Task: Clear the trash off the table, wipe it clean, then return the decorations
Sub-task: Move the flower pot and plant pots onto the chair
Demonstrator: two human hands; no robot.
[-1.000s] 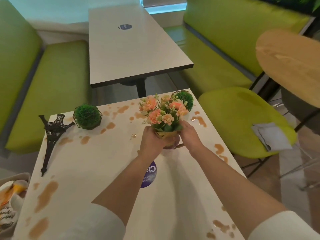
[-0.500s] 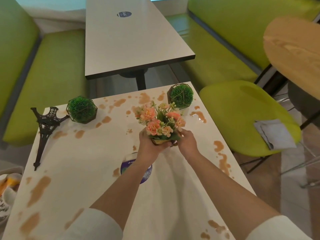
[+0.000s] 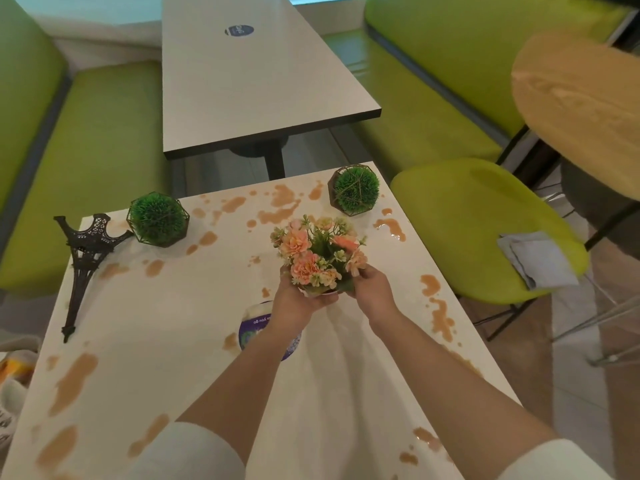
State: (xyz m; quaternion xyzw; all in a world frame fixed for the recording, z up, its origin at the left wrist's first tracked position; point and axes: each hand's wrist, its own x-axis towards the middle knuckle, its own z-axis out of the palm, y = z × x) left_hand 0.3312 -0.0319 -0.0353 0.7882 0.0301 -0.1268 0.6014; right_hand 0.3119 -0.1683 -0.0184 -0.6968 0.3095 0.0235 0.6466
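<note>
The flower pot [image 3: 320, 258] has been pulled back toward the near side of the desk [image 3: 173, 327] since a second ago, away from the right moss ball [image 3: 355, 190]. It's gripped on both sides, left hand [image 3: 298, 303] and right hand [image 3: 372, 289] curled round the base (lifted or resting can't be told). Brown spills [image 3: 278, 209] are all over. The Eiffel Tower model [image 3: 85, 261] is lying flat at the left edge, beside the other moss ball [image 3: 158, 220].

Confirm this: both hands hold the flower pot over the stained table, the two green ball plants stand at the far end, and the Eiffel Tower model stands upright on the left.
Wrong on one point: the Eiffel Tower model lies on its side, as the head view shows. The rest holds.
</note>
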